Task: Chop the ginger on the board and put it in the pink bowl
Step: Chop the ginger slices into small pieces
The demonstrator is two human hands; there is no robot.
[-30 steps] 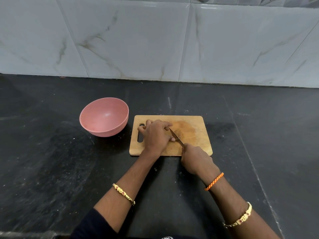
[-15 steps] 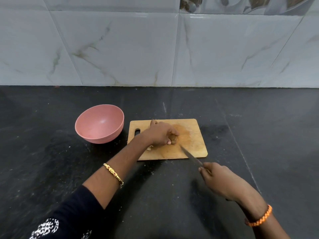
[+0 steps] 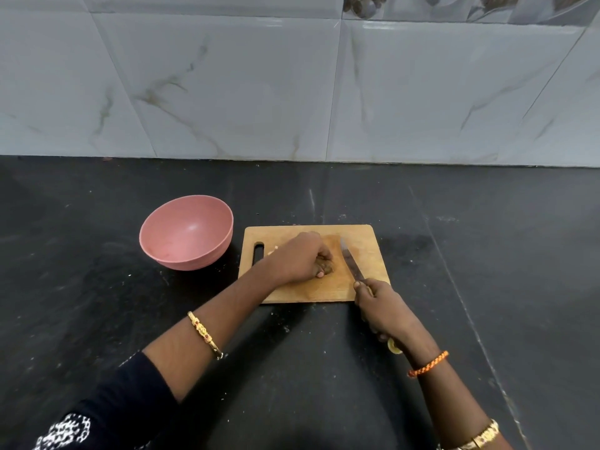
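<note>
A wooden cutting board [image 3: 363,241] lies just right of centre in the frame on a black stone counter [image 3: 97,303], its handle slot at the left end. The left hand [image 3: 300,259] reaches in from the lower left and rests on the middle of the board, fingers curled down over a brown piece of ginger [image 3: 325,267], which peeks out beneath the fingertips on the hand's right side. A few pale bits lie on the board just left of that hand, near the slot (too small to tell what they are).

The right hand [image 3: 384,311] comes in from the lower right, closed around the handle of a knife [image 3: 350,261]. The blade runs up and slightly left across the board, just right of the ginger; whether the edge touches the ginger cannot be told.

The pink bowl [image 3: 186,233] stands on the counter just left of the board, apart from it, and looks empty. Pale marbled wall tiles [image 3: 243,92] fill the upper half of the frame.
</note>
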